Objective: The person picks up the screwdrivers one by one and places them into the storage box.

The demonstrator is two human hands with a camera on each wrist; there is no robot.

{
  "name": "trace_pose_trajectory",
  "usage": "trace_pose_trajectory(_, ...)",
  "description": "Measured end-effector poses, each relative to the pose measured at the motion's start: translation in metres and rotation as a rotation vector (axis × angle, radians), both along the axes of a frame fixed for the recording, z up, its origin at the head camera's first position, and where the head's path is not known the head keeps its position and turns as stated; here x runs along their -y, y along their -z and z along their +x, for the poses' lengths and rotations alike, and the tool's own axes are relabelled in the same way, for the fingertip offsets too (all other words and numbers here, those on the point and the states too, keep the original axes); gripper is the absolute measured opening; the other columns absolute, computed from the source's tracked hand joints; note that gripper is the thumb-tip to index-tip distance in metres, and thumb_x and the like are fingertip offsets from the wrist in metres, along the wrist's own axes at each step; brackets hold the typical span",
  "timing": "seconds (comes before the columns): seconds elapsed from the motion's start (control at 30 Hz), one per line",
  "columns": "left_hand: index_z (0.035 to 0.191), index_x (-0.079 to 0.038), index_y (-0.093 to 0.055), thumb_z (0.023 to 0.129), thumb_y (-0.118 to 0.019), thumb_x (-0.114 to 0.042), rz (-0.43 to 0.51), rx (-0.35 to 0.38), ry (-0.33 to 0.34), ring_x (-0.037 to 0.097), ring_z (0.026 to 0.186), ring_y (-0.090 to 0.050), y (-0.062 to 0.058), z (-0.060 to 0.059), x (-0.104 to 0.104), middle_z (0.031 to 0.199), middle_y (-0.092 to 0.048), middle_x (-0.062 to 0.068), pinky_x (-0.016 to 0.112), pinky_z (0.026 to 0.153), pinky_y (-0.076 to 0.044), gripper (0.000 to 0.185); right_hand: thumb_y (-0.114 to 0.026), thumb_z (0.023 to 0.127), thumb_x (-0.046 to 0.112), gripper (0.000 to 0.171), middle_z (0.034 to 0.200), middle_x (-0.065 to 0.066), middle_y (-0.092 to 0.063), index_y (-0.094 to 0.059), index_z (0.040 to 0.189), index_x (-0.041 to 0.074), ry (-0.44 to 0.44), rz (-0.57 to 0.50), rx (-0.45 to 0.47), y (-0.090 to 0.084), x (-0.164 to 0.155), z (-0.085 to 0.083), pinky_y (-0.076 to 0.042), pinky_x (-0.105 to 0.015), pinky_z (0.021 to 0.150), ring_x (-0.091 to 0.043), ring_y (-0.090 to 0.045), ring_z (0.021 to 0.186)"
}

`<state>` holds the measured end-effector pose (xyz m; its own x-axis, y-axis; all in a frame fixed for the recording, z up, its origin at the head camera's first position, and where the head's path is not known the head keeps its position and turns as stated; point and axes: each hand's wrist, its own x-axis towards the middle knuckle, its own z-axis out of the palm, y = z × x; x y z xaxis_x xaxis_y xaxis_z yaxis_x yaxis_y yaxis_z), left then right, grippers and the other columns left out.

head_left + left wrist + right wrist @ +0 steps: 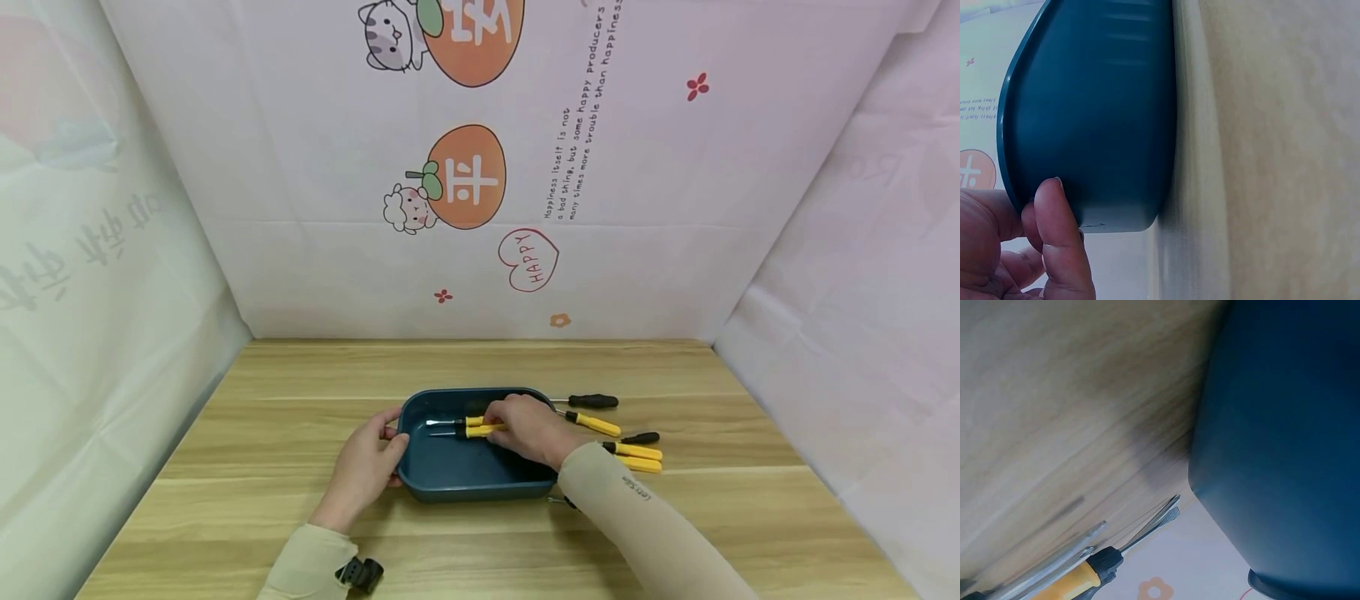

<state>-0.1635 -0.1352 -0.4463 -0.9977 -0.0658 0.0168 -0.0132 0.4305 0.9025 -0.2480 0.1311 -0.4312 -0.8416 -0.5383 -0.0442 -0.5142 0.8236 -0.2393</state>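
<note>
A dark blue tray (450,490) sits mid-table. My left hand (392,457) grips its left rim; in the left wrist view a finger (1060,237) presses the tray's outer wall (1097,112). Inside the tray my right hand (498,423) pinches the handle of a yellow-handled screwdriver (480,431), tip pointing left. A second yellow-handled screwdriver (471,421) lies just behind it in the tray. The right wrist view shows the tray's wall (1285,444) and a yellow-and-black screwdriver (1085,578) on the table beside it.
Several more screwdrivers lie on the wooden table right of the tray: a black-handled one (596,401), a yellow one (596,424), and others (637,452) partly behind my right forearm. Printed cloth walls enclose the table at back and sides.
</note>
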Motion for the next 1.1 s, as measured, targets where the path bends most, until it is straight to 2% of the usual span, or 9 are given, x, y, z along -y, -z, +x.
trace_pose_trajectory(0.7, 0.151, -0.007, -0.052, 0.105, -0.06, -0.014, 0.015, 0.001, 0.017, 0.016, 0.064, -0.063, -0.0029, 0.0023, -0.0006, 0.115, -0.06, 0.014, 0.033, 0.054, -0.062, 0.047, -0.073, 0.099, 0.033, 0.02, 0.11, 0.002, -0.066, -0.073, 0.117, 0.023, 0.028, 0.038, -0.03, 0.0075, 0.0001, 0.0007, -0.058, -0.036, 0.09, -0.014, -0.062, 0.098)
trace_pose_trajectory(1.1, 0.151, -0.008, -0.052, 0.105, -0.061, -0.016, 0.014, 0.013, 0.006, 0.017, 0.064, -0.064, -0.0018, 0.0009, -0.0005, 0.116, -0.06, 0.015, 0.032, 0.053, -0.062, 0.047, -0.078, 0.095, 0.032, 0.022, 0.105, 0.002, -0.065, -0.072, 0.114, 0.021, 0.028, 0.026, -0.072, 0.0058, 0.0005, 0.0039, -0.059, -0.035, 0.086, -0.013, -0.061, 0.092)
